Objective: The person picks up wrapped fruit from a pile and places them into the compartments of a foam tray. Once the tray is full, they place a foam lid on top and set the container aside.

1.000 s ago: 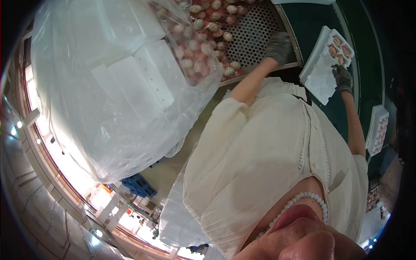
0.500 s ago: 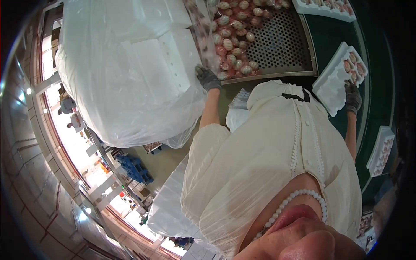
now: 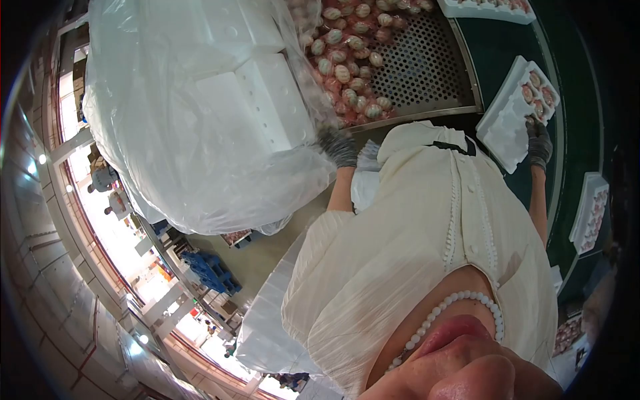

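Observation:
My left hand (image 3: 338, 147), in a grey glove, is at the right edge of a large clear plastic bag (image 3: 293, 190) around white foam boxes (image 3: 257, 100). Its fingers are blurred but look closed on the film, which bunches beside them. My right hand (image 3: 539, 143), also gloved, has its fingers bent over the right side of a white foam tray (image 3: 505, 137). Several round wrapped pieces (image 3: 537, 93) fill the tray's far end, while its near cups are bare. Whether the right fingertips hold one of these pieces is hidden.
Ahead, a perforated metal bin (image 3: 427, 63) holds many round pieces (image 3: 343, 73) in pale netting and pinkish film. More filled foam trays (image 3: 590, 213) sit on the green conveyor belt (image 3: 490, 40) at right. Blue pallets (image 3: 208, 270) and people (image 3: 103, 179) are farther left.
My left hand has moved right and nearer my body, and the bag's edge has shifted the same way. My right hand stays at the tray, which appears slightly farther left and up.

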Action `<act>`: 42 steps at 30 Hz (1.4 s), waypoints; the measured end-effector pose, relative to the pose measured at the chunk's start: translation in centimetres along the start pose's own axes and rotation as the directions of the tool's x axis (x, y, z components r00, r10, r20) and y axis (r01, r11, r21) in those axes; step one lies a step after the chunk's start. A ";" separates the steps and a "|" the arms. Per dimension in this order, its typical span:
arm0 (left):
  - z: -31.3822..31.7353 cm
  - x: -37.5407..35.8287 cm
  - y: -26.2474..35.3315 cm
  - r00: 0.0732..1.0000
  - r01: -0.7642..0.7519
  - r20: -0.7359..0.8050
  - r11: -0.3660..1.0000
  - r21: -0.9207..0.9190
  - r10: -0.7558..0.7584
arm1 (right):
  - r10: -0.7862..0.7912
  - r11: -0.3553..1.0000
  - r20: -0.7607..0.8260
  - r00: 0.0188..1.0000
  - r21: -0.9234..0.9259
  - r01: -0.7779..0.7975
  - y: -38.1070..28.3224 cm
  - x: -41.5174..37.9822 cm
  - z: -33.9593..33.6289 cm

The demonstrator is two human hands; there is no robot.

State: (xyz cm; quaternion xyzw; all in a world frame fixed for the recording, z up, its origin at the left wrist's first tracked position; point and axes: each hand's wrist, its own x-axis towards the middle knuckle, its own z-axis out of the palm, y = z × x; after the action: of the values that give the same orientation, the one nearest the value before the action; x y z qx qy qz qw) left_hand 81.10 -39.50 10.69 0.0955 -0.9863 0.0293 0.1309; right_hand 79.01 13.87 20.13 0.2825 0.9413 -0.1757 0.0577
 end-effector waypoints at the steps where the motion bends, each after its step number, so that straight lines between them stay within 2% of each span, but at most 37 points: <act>1: -1.3 1.1 1.5 0.990 -0.114 0.070 0.982 -0.152 0.126 | -0.023 0.999 -0.017 1.000 -0.025 0.023 0.3 -0.1 0.2; 3: -5.2 4.8 5.5 0.976 -0.155 0.090 0.918 -0.364 0.200 | -0.020 1.000 0.003 1.000 0.012 0.020 0.2 -0.1 0.0; 4: -4.8 6.1 6.4 0.975 -0.155 0.092 0.918 -0.364 0.201 | -0.016 0.998 0.018 1.000 0.054 0.015 0.1 0.0 0.0; 6: -2.4 9.3 8.0 0.997 -0.062 0.016 0.957 -0.283 0.070 | -0.008 0.997 0.050 0.999 0.073 0.004 0.1 0.2 0.0; 7: -0.5 10.7 7.9 0.997 -0.066 0.015 0.954 -0.291 0.074 | -0.002 0.996 0.078 0.997 0.093 -0.005 0.1 0.3 -0.1; 9: 3.4 13.1 6.2 0.995 -0.017 -0.094 1.000 0.006 0.018 | 0.008 1.000 0.066 0.998 0.029 -0.010 0.6 0.8 0.4; 10: 4.4 13.9 5.4 0.995 -0.023 -0.094 1.000 -0.006 0.023 | 0.015 0.999 0.064 0.998 -0.029 -0.013 1.0 0.9 0.6; 12: 4.7 15.6 4.2 0.966 0.093 0.247 0.993 -0.070 -0.073 | 0.010 0.999 0.039 0.999 -0.031 -0.009 0.7 0.6 0.1; 15: 0.7 16.9 4.8 0.971 0.117 0.229 0.974 -0.194 -0.071 | -0.014 1.000 -0.005 1.000 0.022 0.015 0.0 -0.3 -0.3; 16: 1.5 16.8 4.6 0.983 0.135 0.152 0.965 -0.223 -0.103 | -0.005 0.995 -0.024 1.000 0.101 0.008 -0.1 -0.5 -0.3; 17: 1.4 16.9 4.9 0.985 0.121 0.146 0.967 -0.226 -0.089 | 0.004 0.983 -0.043 0.999 0.181 0.004 0.1 -0.6 -0.1; 18: 1.3 16.6 5.3 0.991 0.132 0.059 0.915 -0.381 -0.118 | 0.017 0.982 -0.048 0.999 0.190 -0.007 0.2 -0.9 0.2; 19: 1.1 16.5 5.6 0.987 0.122 -0.022 0.840 -0.529 -0.157 | 0.004 0.961 -0.146 0.989 0.274 0.036 0.3 -1.2 0.6; 20: 0.9 16.5 6.1 0.993 0.106 0.009 0.838 -0.535 -0.119 | 0.003 0.934 -0.247 0.969 0.346 0.086 0.5 -1.5 0.7; 21: 1.0 16.6 7.0 0.995 0.087 0.009 0.833 -0.546 -0.098 | 0.024 0.936 -0.260 0.965 0.346 0.070 -0.3 -1.7 0.0; 22: 1.1 16.8 8.3 0.976 0.218 0.183 0.505 -0.835 -0.118 | -0.029 0.949 -0.273 0.962 0.296 0.112 -1.4 -1.9 -0.2; 23: 1.2 16.7 9.7 0.932 0.362 0.358 0.081 -0.929 -0.051 | -0.077 0.959 -0.283 0.956 0.241 0.148 -2.9 -2.1 -0.7; 24: -0.3 16.7 12.0 0.901 0.434 0.434 -0.059 -0.899 0.012 | -0.097 0.944 -0.236 0.967 0.287 0.165 -4.2 -2.2 -1.0; 25: -1.7 16.6 14.4 0.898 0.439 0.437 -0.066 -0.896 0.052 | -0.117 0.926 -0.193 0.974 0.334 0.178 -5.3 -2.1 -1.0; 27: -3.3 16.4 19.1 0.772 0.635 0.518 -0.416 -0.651 0.369 | -0.233 0.785 -0.147 0.961 0.555 0.275 -6.4 -0.8 1.0; 28: -1.7 15.9 21.1 0.723 0.690 0.501 -0.467 -0.553 0.475 | -0.228 0.712 -0.079 0.971 0.666 0.222 -7.0 -1.1 1.0; 29: -2.7 15.7 23.7 0.702 0.710 0.485 -0.458 -0.536 0.521 | -0.229 0.627 -0.018 0.973 0.762 0.162 -9.3 -1.9 -0.2; 31: -6.1 14.6 28.4 0.435 0.897 0.392 -0.355 -0.263 0.811 | -0.332 0.650 -0.118 0.936 0.690 0.318 -11.5 -3.1 -2.8; 32: -6.4 13.4 30.1 0.405 0.910 0.479 -0.290 -0.297 0.779 | -0.392 0.671 -0.244 0.887 0.583 0.457 -11.0 -3.2 -2.5; 33: -6.2 12.1 31.9 0.372 0.922 0.462 -0.261 -0.287 0.805 | -0.461 0.680 -0.348 0.816 0.453 0.577 -10.6 -3.2 -2.3; 34: -6.0 10.7 33.5 0.284 0.944 0.489 -0.151 -0.293 0.825 | -0.415 0.722 -0.282 0.865 0.476 0.502 -9.9 -4.0 -2.5; 35: -6.3 9.7 34.7 0.200 0.953 0.518 -0.043 -0.299 0.832 | -0.346 0.771 -0.302 0.888 0.448 0.453 -8.9 -4.6 -2.3; 36: -7.0 9.0 35.6 0.162 0.908 0.521 0.079 -0.411 0.838 | -0.230 0.810 -0.290 0.929 0.472 0.348 -7.8 -5.4 -2.0; 37: -6.9 7.9 37.0 0.148 0.907 0.510 0.089 -0.412 0.847 | -0.116 0.833 -0.275 0.954 0.497 0.244 -6.7 -6.2 -1.7; 38: -6.4 6.7 38.4 0.227 0.800 0.418 0.076 -0.595 0.879 | -0.101 0.836 -0.282 0.954 0.496 0.235 -5.9 -6.7 -2.0; 39: -8.7 6.6 39.1 0.285 0.661 0.311 0.049 -0.749 0.907 | -0.012 0.858 -0.276 0.961 0.491 0.152 -5.1 -7.3 -2.2; 40: -11.3 6.0 39.5 0.257 0.664 0.412 0.150 -0.732 0.874 | 0.076 0.871 -0.268 0.960 0.486 0.066 -4.4 -7.9 -2.3; 41: -11.2 5.4 40.1 0.245 0.663 0.411 0.158 -0.732 0.878 | 0.089 0.870 -0.268 0.959 0.489 0.056 -4.1 -8.5 -2.4; 42: -10.7 4.6 41.1 0.371 0.441 0.333 0.151 -0.885 0.867 | 0.127 0.851 -0.249 0.960 0.524 0.024 -3.7 -8.9 -2.4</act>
State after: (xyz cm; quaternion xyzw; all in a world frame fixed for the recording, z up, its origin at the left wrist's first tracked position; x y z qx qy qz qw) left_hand 71.41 0.84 20.89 -0.2059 -0.6448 -0.6220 -0.3936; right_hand 84.34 7.29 25.29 0.3344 0.8489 -0.3820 -0.1472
